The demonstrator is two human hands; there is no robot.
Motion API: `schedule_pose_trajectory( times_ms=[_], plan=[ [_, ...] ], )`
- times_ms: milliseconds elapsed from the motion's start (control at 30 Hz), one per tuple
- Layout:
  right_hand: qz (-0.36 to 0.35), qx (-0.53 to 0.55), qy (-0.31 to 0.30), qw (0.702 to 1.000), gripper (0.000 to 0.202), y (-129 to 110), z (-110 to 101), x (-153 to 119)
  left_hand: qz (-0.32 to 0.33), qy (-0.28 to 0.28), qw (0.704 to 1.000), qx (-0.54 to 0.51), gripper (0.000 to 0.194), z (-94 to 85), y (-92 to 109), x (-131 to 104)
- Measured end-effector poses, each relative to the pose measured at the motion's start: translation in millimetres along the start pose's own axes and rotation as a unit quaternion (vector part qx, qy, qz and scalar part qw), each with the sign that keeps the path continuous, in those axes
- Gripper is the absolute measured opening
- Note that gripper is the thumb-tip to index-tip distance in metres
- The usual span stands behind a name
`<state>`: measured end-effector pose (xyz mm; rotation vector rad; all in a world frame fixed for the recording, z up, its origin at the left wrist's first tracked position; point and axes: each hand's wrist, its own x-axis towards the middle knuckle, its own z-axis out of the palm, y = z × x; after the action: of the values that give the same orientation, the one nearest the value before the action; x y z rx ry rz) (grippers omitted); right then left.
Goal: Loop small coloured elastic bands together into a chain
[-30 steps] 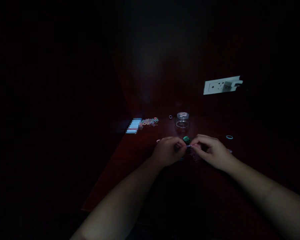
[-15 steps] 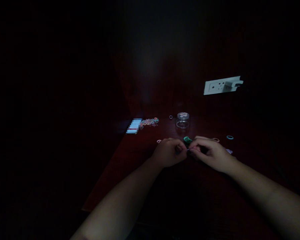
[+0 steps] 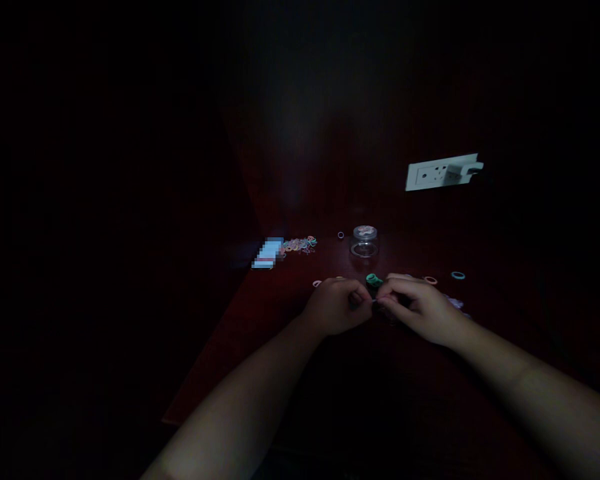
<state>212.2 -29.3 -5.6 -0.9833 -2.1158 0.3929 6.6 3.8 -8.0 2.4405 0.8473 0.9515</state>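
Observation:
Thumb and fingers of my left hand (image 3: pixel 339 305) are pinched together over the dark red table. My right hand (image 3: pixel 420 303) is closed in a pinch too, its fingertips almost touching those of the left. Between them shows a small pale bit, too small to name. Just beyond the fingertips lies a green band bundle (image 3: pixel 373 279). An orange ring (image 3: pixel 431 281) and purple bands (image 3: pixel 455 303) are beside my right hand, and a blue ring (image 3: pixel 458 275) is farther right. A pale ring (image 3: pixel 317 284) shows by my left hand.
A clear lidded jar (image 3: pixel 364 243) stands behind the hands, with a small ring (image 3: pixel 341 235) to its left. A pile of colourful bands (image 3: pixel 299 245) lies beside a glowing, blurred phone (image 3: pixel 269 253). The wall socket (image 3: pixel 443 172) holds a plug. Surroundings are very dark.
The hands keep nearly the same pinched pose, the right shifted very slightly left. More of the purple bands shows beside the right hand. The view has moved a little.

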Motion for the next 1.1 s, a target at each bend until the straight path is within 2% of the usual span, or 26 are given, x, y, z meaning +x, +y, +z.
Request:
schedule_pose_trajectory(
  times_ms=[567,1100],
  plan=[
    [-0.001,0.001,0.024,1.0,0.011,-1.1,0.0,0.5,0.009,0.005,1.0,0.004,0.004,-1.5,1.4,0.1],
    [-0.004,-0.006,0.018,1.0,0.013,-0.3,-1.3,0.1,0.005,0.009,1.0,0.003,0.007,-1.5,0.1,-0.2]
  ],
)
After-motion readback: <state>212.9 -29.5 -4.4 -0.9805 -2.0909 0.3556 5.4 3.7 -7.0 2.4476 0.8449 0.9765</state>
